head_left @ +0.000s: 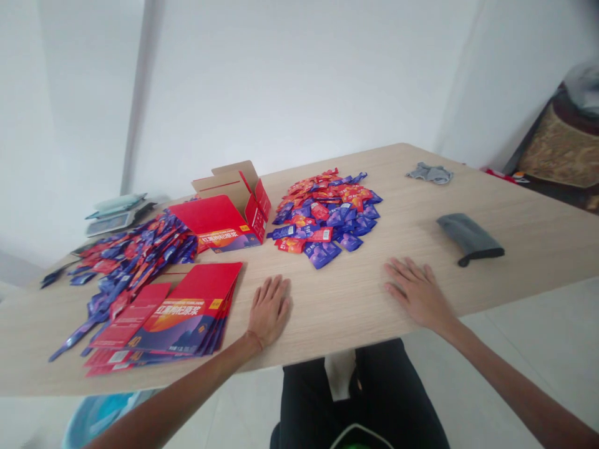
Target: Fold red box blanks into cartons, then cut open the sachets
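Both hands of a seated person rest palm down at the table's near side. The left hand (pixel 270 312), a thin band at its wrist, has its fingers loosely extended; its forearm enters from seven o'clock. The right hand (pixel 416 296) lies flat with fingers spread, its forearm entering from four o'clock. From the left hand, a stack of flattened cartons (pixel 187 305), red with an orange-and-purple printed design, lies just beside it at nine o'clock; a long heap of red and purple packets (pixel 140 255) at ten; an open red carton (pixel 229 218), flaps raised, at eleven; a rounded pile of sachets (pixel 327 218) at one. From the right hand, a dark grey pouch (pixel 470 237) lies between one and two o'clock, and a crumpled grey cloth (pixel 430 173) at twelve. The table (pixel 346 299) is pale wood-grain, against a white wall (pixel 299 81), over a light tiled floor (pixel 538 330).
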The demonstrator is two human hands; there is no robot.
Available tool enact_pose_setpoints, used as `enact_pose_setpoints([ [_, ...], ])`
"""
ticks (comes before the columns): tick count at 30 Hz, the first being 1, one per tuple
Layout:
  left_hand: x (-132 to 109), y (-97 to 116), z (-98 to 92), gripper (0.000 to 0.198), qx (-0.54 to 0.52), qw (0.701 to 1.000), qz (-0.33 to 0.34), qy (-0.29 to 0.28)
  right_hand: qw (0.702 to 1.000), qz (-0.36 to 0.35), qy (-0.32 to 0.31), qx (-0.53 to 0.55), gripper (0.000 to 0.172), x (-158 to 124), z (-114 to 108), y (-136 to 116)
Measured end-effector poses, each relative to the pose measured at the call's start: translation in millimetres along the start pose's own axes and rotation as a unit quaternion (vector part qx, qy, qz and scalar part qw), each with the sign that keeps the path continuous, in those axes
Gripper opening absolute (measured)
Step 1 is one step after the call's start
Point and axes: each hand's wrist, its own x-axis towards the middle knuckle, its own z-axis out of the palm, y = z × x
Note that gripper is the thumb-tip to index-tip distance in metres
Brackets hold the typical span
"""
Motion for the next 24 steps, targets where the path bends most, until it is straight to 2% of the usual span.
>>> enact_pose_setpoints([
  [3, 30, 1, -15.7, 0.053, 0.032, 0.999, 0.033, 0.021, 1.0, 0.0, 0.006, 0.005, 0.058, 1, 0, -1],
  [7, 100, 5, -37.8, 0.056, 0.09, 0.993, 0.075, 0.014, 1.0, 0.005, 0.011, 0.012, 0.057, 2, 2, -1],
  [9, 133, 6, -40.0, 0.053, 0.107, 0.991, 0.078, 0.002, 1.0, 0.007, 0.011, 0.012, 0.057, 2, 3, -1],
  [12, 167, 5, -30.5, 0.044, 0.128, 0.99, 0.063, -0.018, 1.0, 0.007, 0.008, 0.008, 0.058, 2, 2, -1],
  [14, 180, 3, -20.5, 0.037, 0.137, 0.989, 0.052, -0.034, 1.0, 0.008, 0.006, 0.008, 0.058, 3, 1, -2],
  [18, 192, 1, -7.8, 0.039, 0.145, 0.986, 0.047, -0.071, 1.0, 0.013, -0.001, 0.008, 0.059, 3, -2, -4],
  [24, 192, -4, -16.4, 0.036, 0.14, 0.985, 0.045, -0.093, 1.0, 0.01, 0.006, 0.006, 0.058, 3, -4, -6],
])
